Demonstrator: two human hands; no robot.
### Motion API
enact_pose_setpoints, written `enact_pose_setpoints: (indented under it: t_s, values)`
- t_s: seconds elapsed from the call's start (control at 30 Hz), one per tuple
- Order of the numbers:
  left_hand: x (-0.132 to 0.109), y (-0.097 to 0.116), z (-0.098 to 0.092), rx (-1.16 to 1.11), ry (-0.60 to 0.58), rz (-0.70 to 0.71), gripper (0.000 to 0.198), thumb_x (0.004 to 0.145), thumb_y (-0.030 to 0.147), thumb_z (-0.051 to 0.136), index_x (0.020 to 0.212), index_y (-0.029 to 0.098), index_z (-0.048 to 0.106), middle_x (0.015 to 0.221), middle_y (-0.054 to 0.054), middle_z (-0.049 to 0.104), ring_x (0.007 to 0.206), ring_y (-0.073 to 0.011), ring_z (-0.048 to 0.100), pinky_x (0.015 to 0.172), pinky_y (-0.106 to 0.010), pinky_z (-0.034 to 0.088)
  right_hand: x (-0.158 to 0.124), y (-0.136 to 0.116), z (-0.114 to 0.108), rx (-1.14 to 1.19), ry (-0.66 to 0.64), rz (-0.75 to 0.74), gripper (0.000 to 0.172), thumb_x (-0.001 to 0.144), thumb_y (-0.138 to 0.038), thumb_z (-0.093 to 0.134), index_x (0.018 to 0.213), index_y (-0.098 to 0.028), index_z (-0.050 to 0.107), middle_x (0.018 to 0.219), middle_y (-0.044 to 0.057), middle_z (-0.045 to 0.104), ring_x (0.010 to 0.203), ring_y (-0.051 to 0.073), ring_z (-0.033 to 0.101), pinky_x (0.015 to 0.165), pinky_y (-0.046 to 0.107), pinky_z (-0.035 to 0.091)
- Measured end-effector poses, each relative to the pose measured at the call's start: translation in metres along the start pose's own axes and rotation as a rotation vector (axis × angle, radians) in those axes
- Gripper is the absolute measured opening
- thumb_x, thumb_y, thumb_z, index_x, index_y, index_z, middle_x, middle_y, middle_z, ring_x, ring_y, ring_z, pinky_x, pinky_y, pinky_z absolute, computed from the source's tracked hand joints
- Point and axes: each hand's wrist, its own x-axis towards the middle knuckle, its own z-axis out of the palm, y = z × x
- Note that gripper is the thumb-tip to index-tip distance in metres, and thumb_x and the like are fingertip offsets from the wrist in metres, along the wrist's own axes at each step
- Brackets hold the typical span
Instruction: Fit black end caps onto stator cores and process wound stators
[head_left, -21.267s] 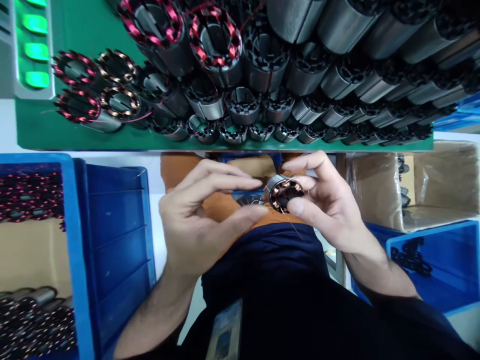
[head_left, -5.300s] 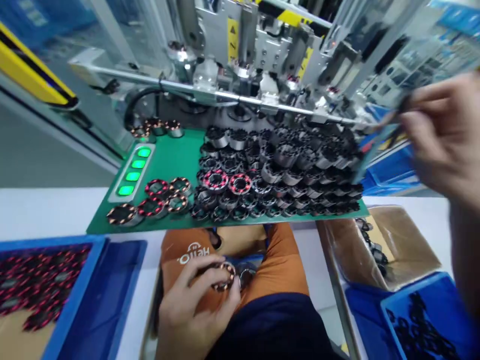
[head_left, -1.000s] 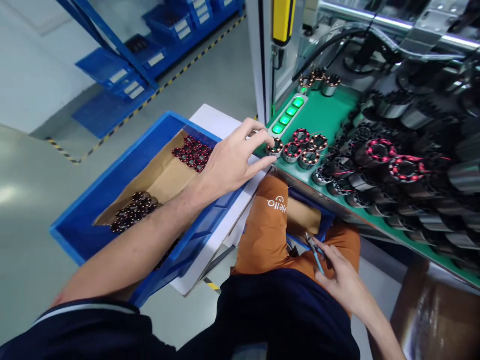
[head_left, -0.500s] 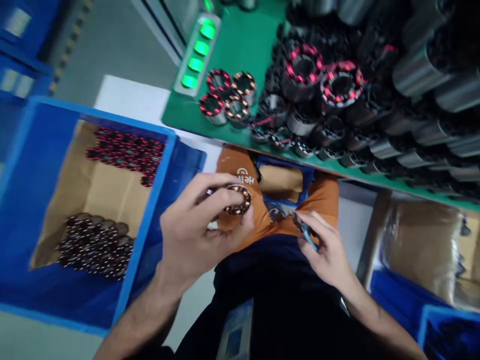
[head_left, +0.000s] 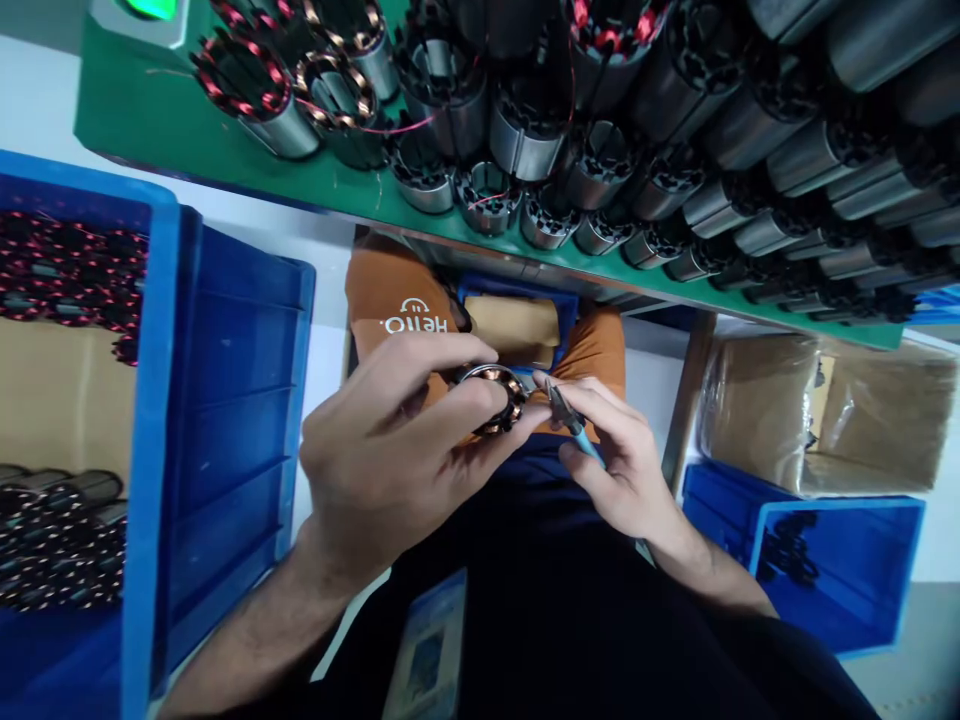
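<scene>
Over my lap, my left hand (head_left: 405, 450) is wrapped round a motor stator (head_left: 513, 402) with copper-coloured windings, its wound end facing up and right. My right hand (head_left: 622, 455) grips small cutters (head_left: 576, 428) with blue handles. The cutters' jaws point up and left, close beside the stator's right edge. Whether the jaws touch a wire is too small to tell. My left fingers cover much of the stator's body.
A green bench (head_left: 337, 190) ahead carries many metal stators, some with red or copper windings. On the left, a blue crate (head_left: 154, 420) holds rows of wound stators. A blue bin (head_left: 840, 600) with black parts stands at the right, below a plastic-wrapped carton (head_left: 885, 410).
The cutters in my right hand have come over to the stator in my left hand. The camera view has shifted right and closer to the bench.
</scene>
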Motion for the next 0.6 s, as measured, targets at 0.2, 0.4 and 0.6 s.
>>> enact_pose_setpoints:
  t_s: [0.2,0.4,0.6]
  values:
    - [-0.005,0.003,-0.004,-0.061,-0.024,-0.057,0.022,0.099,0.031,0.099,0.104,0.031,0.077,0.119,-0.005,0.086,0.102,-0.0242,0.087,0.087,-0.04,0.077,-0.002,-0.002,0.005,-0.096,0.064,0.001,0.074,0.097,-0.008,0.065,0.165,-0.032,0.08,0.102,0.003,0.077,0.089,0.021,0.071,0.079,0.036,0.064]
    - [-0.011,0.004,-0.004,-0.12,-0.036,-0.125,0.023,0.096,0.028,0.1,0.103,0.032,0.079,0.121,-0.005,0.087,0.104,-0.026,0.087,0.091,-0.043,0.075,-0.001,0.002,0.01,-0.123,0.068,0.018,0.068,0.093,-0.01,0.064,0.155,-0.028,0.087,0.096,0.001,0.083,0.075,0.018,0.071,0.075,0.033,0.065]
    - [-0.01,-0.006,0.006,-0.373,-0.041,-0.415,0.021,0.095,0.033,0.1,0.097,0.03,0.079,0.112,-0.002,0.085,0.106,-0.0253,0.082,0.093,-0.043,0.069,0.007,0.016,0.0,-0.202,0.082,0.135,0.06,0.096,-0.016,0.064,0.151,-0.023,0.087,0.088,0.002,0.075,0.072,0.018,0.064,0.069,0.032,0.06]
